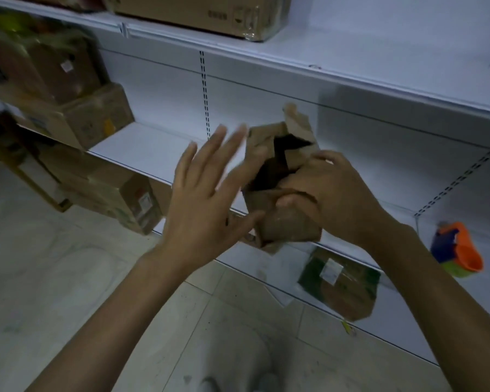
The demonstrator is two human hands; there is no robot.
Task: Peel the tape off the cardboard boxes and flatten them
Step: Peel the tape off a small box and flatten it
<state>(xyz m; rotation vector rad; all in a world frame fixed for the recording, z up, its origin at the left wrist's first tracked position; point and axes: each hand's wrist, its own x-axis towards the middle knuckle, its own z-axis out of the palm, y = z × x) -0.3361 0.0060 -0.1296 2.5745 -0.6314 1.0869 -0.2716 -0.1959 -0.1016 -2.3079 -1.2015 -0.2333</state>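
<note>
Head view: the right hand (331, 193) grips a small cardboard box (269, 219), fingers curled over its open top and thumb against the near wall. The left hand (207, 193) is just left of the box, fingers (220, 148) straight and spread, the tips blurred; whether they touch it is unclear. Beyond the fingertips is a white shelf (142, 148). Below the right wrist lies a flattened carton (340, 281).
</note>
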